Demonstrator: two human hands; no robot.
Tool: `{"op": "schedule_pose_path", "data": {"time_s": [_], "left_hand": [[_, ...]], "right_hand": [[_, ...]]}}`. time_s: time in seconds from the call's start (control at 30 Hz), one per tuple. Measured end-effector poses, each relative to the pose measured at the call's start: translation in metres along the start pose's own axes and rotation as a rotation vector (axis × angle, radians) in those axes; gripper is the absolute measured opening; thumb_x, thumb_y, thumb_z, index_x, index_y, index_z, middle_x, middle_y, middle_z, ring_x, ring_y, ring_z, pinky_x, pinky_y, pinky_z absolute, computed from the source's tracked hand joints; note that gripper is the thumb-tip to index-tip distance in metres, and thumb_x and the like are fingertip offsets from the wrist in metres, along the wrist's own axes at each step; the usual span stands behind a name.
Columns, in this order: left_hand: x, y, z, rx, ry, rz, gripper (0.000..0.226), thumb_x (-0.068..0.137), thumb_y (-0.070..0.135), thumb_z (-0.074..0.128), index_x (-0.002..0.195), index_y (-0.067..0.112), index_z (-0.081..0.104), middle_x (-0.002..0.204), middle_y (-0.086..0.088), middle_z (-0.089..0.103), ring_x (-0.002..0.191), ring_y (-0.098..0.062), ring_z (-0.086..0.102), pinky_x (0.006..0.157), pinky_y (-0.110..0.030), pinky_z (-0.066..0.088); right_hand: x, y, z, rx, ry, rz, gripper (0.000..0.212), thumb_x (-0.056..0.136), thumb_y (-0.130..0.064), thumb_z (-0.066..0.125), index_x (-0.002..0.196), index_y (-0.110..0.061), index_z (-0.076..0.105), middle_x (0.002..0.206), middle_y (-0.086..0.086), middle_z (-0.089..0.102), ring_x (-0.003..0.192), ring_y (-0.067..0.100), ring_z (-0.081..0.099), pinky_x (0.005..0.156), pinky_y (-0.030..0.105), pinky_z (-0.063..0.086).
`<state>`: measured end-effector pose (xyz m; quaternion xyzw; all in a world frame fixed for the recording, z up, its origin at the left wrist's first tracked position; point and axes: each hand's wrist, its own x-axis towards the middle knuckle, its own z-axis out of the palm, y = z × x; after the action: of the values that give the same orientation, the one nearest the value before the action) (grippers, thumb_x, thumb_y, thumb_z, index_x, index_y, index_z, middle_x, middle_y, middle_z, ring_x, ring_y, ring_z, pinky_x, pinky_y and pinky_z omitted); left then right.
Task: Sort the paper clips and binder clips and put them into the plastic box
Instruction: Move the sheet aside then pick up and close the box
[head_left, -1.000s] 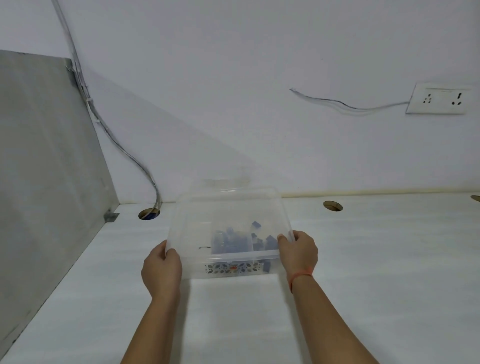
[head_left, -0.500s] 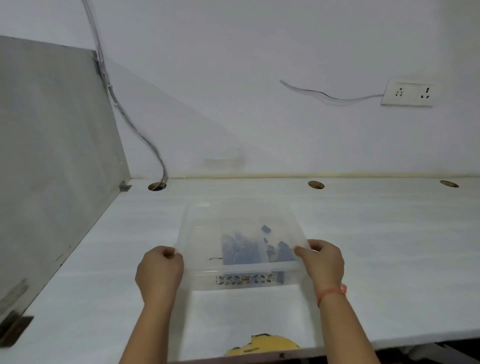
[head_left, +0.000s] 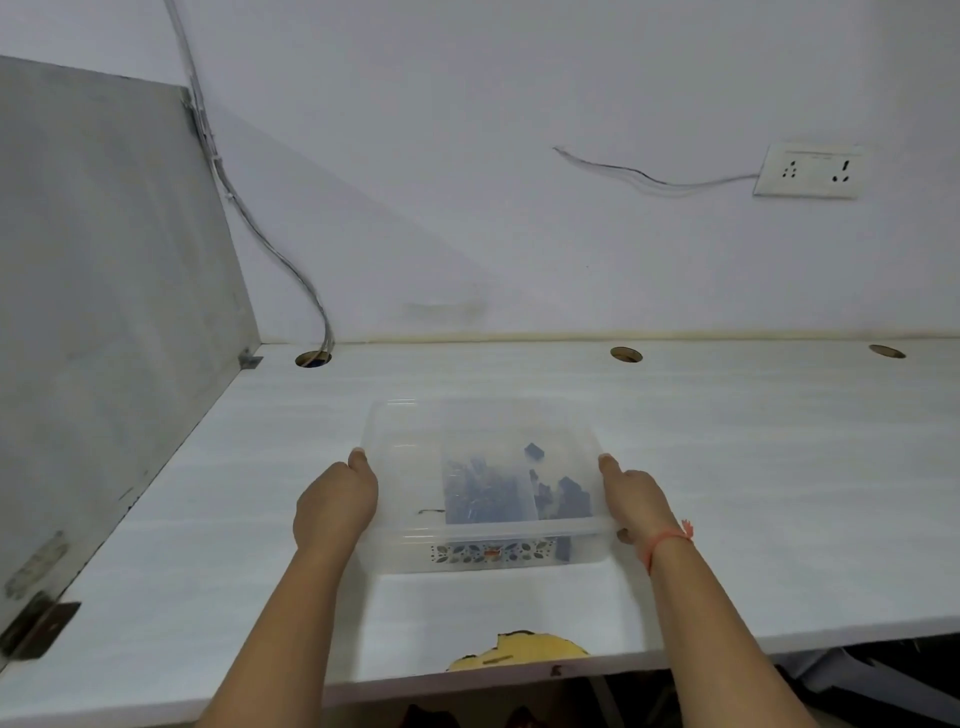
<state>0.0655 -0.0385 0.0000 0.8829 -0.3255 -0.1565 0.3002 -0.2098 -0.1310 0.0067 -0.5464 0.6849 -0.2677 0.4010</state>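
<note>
A clear plastic box with a patterned front label stands on the white desk in front of me. Dark blue binder clips lie heaped in its middle and right part, seen blurred through the plastic. A thin dark wire piece, maybe a paper clip, lies left of the heap. My left hand grips the box's left side, thumb on the rim. My right hand grips the right side, with an orange thread on its wrist.
The white desk runs to a wall with a socket and a loose wire. A grey partition closes the left side. Three cable holes sit along the back. A chipped yellow spot marks the desk's front edge.
The box has come down from in front of the wall onto the desk, nearer to me. Both hands keep hold of its sides. The view has tilted down, showing the desk's front edge.
</note>
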Motion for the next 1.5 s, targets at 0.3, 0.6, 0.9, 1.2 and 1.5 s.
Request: {"op": "schedule_pose_path", "data": {"time_s": [0.3, 0.6, 0.9, 1.2, 1.5], "left_hand": [[0.024, 0.002, -0.009, 0.098, -0.151, 0.015, 0.053, 0.096, 0.035, 0.017, 0.109, 0.002, 0.057, 0.09, -0.01, 0.058, 0.085, -0.032, 0.056, 0.076, -0.033, 0.043], [0.059, 0.042, -0.006, -0.117, -0.228, -0.11, 0.068, 0.1, 0.046, 0.018, 0.138, -0.007, 0.039, 0.146, -0.023, 0.04, 0.133, -0.037, 0.039, 0.108, -0.041, 0.03], [0.061, 0.037, -0.001, -0.391, -0.222, -0.179, 0.06, 0.097, 0.045, 0.036, 0.129, -0.004, 0.049, 0.135, -0.021, 0.05, 0.122, -0.037, 0.048, 0.095, -0.038, 0.038], [-0.026, -0.043, -0.013, -0.963, -0.377, 0.095, 0.064, 0.09, 0.025, 0.06, 0.143, 0.041, 0.029, 0.127, 0.008, 0.057, 0.106, -0.01, 0.06, 0.079, -0.031, 0.047], [-0.056, -0.045, 0.011, -0.721, -0.17, 0.245, 0.1, 0.066, 0.0, 0.081, 0.142, 0.041, 0.031, 0.132, 0.015, 0.052, 0.118, -0.014, 0.055, 0.099, -0.037, 0.048]], "right_hand": [[0.021, -0.012, -0.011, -0.099, -0.104, 0.013, 0.032, 0.091, -0.035, 0.034, 0.09, -0.01, 0.055, 0.103, 0.012, 0.064, 0.094, 0.032, 0.062, 0.087, 0.038, 0.05], [0.062, -0.052, 0.004, -0.226, -0.12, 0.009, 0.063, 0.101, -0.045, 0.018, 0.14, -0.003, 0.041, 0.148, 0.014, 0.041, 0.138, 0.03, 0.036, 0.117, 0.04, 0.01], [0.073, -0.036, 0.009, 0.071, -0.132, 0.054, 0.063, 0.09, -0.057, 0.037, 0.129, -0.011, 0.054, 0.134, 0.008, 0.054, 0.124, 0.029, 0.048, 0.114, 0.044, 0.025], [-0.008, 0.043, -0.024, 0.555, -0.427, -0.187, 0.07, 0.071, -0.056, 0.072, 0.133, -0.032, 0.048, 0.126, 0.001, 0.065, 0.11, 0.015, 0.065, 0.089, 0.031, 0.05], [-0.028, 0.053, 0.015, 0.45, -0.179, -0.439, 0.09, 0.058, -0.005, 0.088, 0.134, -0.027, 0.046, 0.124, -0.014, 0.06, 0.114, 0.001, 0.057, 0.086, 0.016, 0.054]]}}
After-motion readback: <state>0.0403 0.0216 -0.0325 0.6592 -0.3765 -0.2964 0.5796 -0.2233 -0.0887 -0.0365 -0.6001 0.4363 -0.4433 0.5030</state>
